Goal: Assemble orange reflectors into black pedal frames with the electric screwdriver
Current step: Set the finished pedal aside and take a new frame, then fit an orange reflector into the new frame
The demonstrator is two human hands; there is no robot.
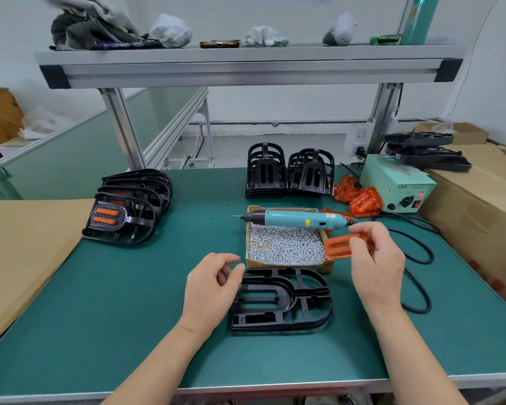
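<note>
A black pedal frame [284, 299] lies flat on the green mat in front of me. My left hand [214, 287] hovers at its left edge with fingers loosely curled, holding nothing. My right hand [376, 258] pinches an orange reflector [338, 247] in the air, above the right corner of the screw box [284, 244]. The blue electric screwdriver [295, 219] rests across the far rim of that box, tip pointing left.
Finished pedals [129, 206] are stacked at the left. Empty frames [289, 171] stand at the back, loose orange reflectors [360, 195] beside them. A green power unit [398, 185] and its black cable [418, 276] sit right. Cardboard [27, 252] borders the left side, boxes [479, 206] the right.
</note>
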